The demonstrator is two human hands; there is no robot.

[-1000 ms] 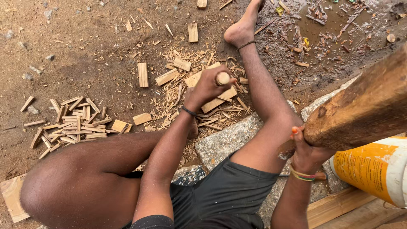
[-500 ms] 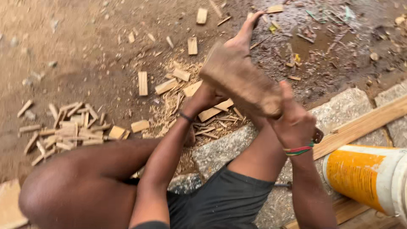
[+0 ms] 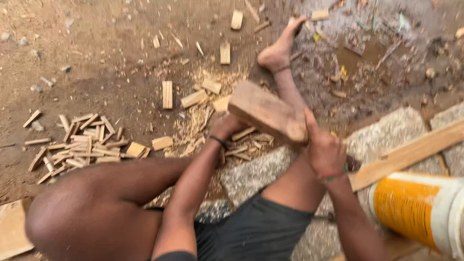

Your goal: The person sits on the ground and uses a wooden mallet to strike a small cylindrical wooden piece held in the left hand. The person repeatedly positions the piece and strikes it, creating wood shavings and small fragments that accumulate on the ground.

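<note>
Fingers of the left hand point(image 3: 226, 126) are curled down over something small on the ground, though the blur and the block above hide what they grip, so I cannot tell whether they are clenched on a piece or only resting there; a dark band sits on that wrist. Far to the left of these fingers lies a heap of thin wooden sticks point(image 3: 77, 145) on the dirt ground point(image 3: 96, 58), with a short flat wood piece point(image 3: 162, 142) between the heap and the hand, and a pale board corner point(image 3: 12, 232) at the lower left edge. Just above and left of the fingers are scattered short offcuts point(image 3: 194, 98) and a patch of pale shavings point(image 3: 203, 123). Directly right of the left fingers, and partly over them, hangs the heavy wooden block point(image 3: 266, 112), tilted with its lower end to the right, where the fingers of the right hand point(image 3: 325, 152) are wrapped tightly around it; coloured bangles ring that wrist. Beyond the block a bare foot point(image 3: 278, 50) stretches out on the dirt. Under the right hand and the legs lies a grey stone slab point(image 3: 386, 137). Right of the right fingers a long pale plank point(image 3: 411, 152) runs slantwise over the slab, and below it, at the right edge, lies a yellow and white plastic tub point(image 3: 415, 210) on its side
</note>
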